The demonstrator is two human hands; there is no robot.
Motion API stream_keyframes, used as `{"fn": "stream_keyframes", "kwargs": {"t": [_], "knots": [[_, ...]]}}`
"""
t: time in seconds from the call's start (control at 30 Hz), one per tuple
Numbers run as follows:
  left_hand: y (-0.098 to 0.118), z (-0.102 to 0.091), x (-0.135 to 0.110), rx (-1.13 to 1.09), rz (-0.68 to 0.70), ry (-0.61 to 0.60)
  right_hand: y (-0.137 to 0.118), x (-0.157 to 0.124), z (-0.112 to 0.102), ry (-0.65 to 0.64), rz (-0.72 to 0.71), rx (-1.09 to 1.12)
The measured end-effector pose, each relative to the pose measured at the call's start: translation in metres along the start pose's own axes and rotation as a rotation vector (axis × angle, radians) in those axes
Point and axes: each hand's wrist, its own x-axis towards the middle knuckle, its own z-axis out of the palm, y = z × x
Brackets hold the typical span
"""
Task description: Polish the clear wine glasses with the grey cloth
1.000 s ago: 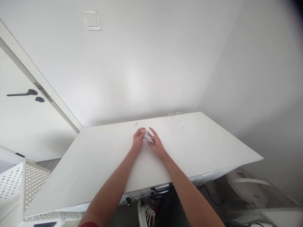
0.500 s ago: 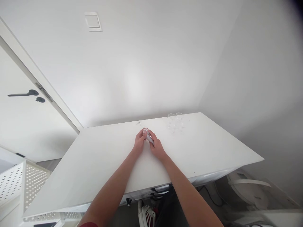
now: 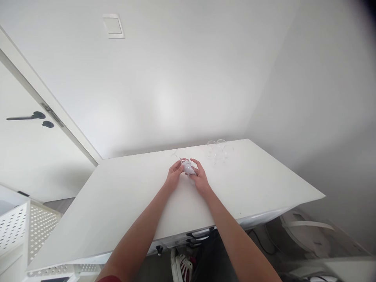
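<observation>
Over the middle of the white tabletop [image 3: 132,196], both my hands are close together around a wine glass. Its thin clear stem and foot [image 3: 175,154] point away to the upper left. A pale grey-white cloth [image 3: 188,168] is bunched about the bowl end, hiding most of it. My left hand [image 3: 174,173] has its fingers closed at the stem side of the glass. Curled round the other side, my right hand [image 3: 200,177] grips the cloth. Two clear wine glasses [image 3: 216,150] stand to the right, near the back edge.
The wall with a light switch [image 3: 113,26] rises behind the table. At left is a door with a black handle [image 3: 26,116], plus a white perforated rack [image 3: 41,227]. Below the right edge sits a rounded bin-like container [image 3: 305,235].
The right hand has turned and opened out slightly, and more of the pale cloth now shows between the hands. The glass foot has shifted slightly right.
</observation>
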Motion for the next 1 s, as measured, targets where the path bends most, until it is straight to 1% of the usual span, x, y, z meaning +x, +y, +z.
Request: {"fn": "stream_keyframes", "kwargs": {"t": [0.07,0.1,0.13,0.2,0.3,0.4,0.47,0.57,0.63,0.67,0.77,0.83,0.9,1.0], "knots": [[-0.001,0.001,-0.001,0.072,-0.014,0.045,0.003,-0.001,0.005,0.013,-0.111,-0.205],[-0.001,0.001,-0.002,0.102,-0.012,0.064,0.004,-0.001,0.006,-0.004,-0.141,-0.258],[-0.002,0.001,-0.002,0.124,-0.004,0.077,0.004,-0.001,0.007,-0.023,-0.145,-0.261],[-0.003,0.0,-0.002,0.139,0.015,0.075,0.001,-0.001,0.006,-0.044,-0.065,-0.139],[-0.003,-0.001,0.0,0.088,0.026,0.033,-0.005,0.001,-0.002,-0.054,0.124,0.179],[-0.002,-0.003,0.001,0.013,0.038,-0.028,-0.008,0.003,-0.009,-0.067,0.213,0.394],[-0.001,-0.003,0.001,-0.024,0.041,-0.088,-0.008,0.003,-0.012,-0.061,0.242,0.461],[0.001,-0.001,-0.001,-0.053,0.015,-0.223,-0.007,0.003,-0.014,-0.059,0.278,0.507],[0.003,0.0,-0.002,-0.053,0.006,-0.295,-0.008,0.003,-0.014,-0.062,0.274,0.513],[0.004,0.001,-0.003,-0.051,0.008,-0.308,-0.009,0.003,-0.014,-0.063,0.263,0.51],[0.008,0.003,-0.004,-0.056,0.022,-0.267,-0.012,0.002,-0.012,-0.047,0.213,0.455],[0.01,0.004,-0.004,-0.077,0.011,-0.209,-0.012,0.003,-0.011,0.005,0.175,0.374],[0.011,0.005,-0.003,-0.118,-0.038,-0.15,-0.011,0.004,-0.011,0.072,0.127,0.288],[0.011,0.004,-0.001,-0.203,-0.13,-0.044,-0.006,0.005,-0.012,0.116,0.06,0.172]]}}
